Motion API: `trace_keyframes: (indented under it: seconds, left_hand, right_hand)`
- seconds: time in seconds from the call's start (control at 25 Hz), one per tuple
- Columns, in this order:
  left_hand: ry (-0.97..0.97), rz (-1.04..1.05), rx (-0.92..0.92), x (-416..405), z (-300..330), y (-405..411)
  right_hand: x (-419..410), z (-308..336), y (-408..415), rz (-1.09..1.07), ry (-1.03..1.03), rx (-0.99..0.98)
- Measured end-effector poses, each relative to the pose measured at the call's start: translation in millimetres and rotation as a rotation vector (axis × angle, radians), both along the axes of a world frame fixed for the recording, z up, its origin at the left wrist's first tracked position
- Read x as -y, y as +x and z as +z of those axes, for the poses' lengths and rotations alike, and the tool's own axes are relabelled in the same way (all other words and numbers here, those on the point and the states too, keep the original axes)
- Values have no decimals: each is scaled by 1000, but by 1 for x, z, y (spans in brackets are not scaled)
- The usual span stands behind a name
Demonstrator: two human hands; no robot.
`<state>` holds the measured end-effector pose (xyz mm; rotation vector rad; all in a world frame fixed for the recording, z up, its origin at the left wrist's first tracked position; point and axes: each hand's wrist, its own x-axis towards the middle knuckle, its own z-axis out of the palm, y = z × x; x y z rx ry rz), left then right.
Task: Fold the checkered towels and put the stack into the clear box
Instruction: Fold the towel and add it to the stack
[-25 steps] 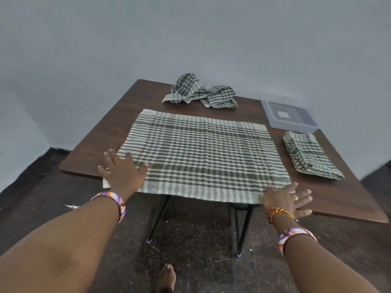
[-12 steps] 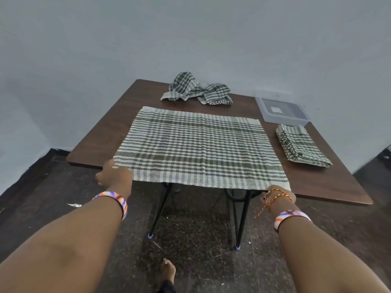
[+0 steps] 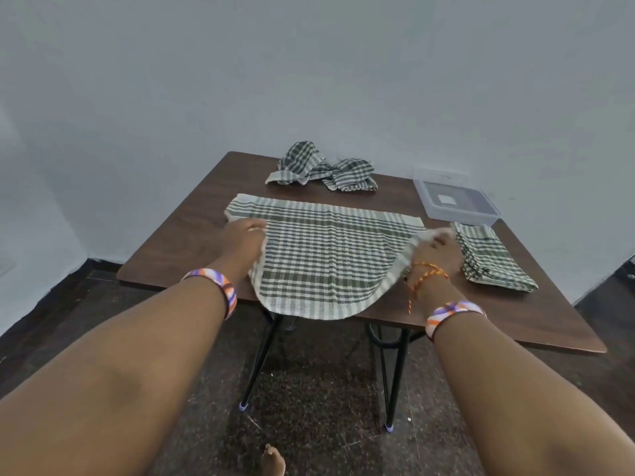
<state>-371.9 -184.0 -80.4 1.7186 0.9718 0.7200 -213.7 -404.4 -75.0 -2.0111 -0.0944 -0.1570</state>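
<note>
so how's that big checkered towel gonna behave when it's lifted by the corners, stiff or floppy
Probably floppy: the big checkered towel sags in a curve between the left hand and the right hand, which grip its near corners. Likely light too, since pinches alone carry it. It should crease easily, judging by the folded stack lying flat.

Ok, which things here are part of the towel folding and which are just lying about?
Job: towel being folded, left hand, right hand, crumpled towels, folded stack, clear box.
Lying about: nothing on the table; only wristbands and thread bracelet.
</note>
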Motion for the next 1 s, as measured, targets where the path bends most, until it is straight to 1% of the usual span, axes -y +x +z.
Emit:
trace_keyframes:
  seconds: [0.04, 0.08, 0.12, 0.2, 0.32, 0.48, 0.6, 0.64, 0.72, 0.76, 0.8, 0.84, 0.92, 1.0]
  left_hand:
    - [22, -124, 21, 5, 9, 11]
    - [63, -271, 19, 14, 19, 19]
    - [107, -375, 26, 22, 37, 29]
    - [175, -481, 18, 32, 64, 44]
    - [149, -542, -8, 21, 77, 44]
    - [-121, -633, 30, 15, 90, 37]
    - [-230, -714, 66, 13, 98, 33]
    - [-262, -688, 122, 11, 103, 33]
    - [-355, -520, 314, 5, 116, 35]
    - [-335, -436, 362, -1, 122, 36]
    - [-250, -397, 337, -6, 126, 36]
    - [-145, -408, 256, -9, 126, 36]
    - [8, -507, 37, -6, 118, 34]
    - [81, -595, -138, 6, 102, 34]
  right_hand:
    - [-19, 12, -8, 87, -53, 107]
    - [-38, 23, -20, 247, -81, 160]
    - [-59, 34, -31, 416, -95, 201]
    - [-80, 44, -48, 614, -104, 255]
    - [-77, 41, -45, 597, -98, 279]
    - [-73, 43, -38, 562, -76, 278]
    - [-73, 49, -35, 506, -110, 312]
    - [-71, 50, -31, 495, -166, 336]
    - [-63, 48, -21, 457, -321, 347]
    - [-57, 46, -16, 432, -367, 334]
    - [-52, 46, -11, 409, -381, 322]
    - [-48, 49, -9, 391, -371, 311]
    - [-48, 62, -8, 380, -316, 286]
    - [-53, 74, -13, 417, -234, 265]
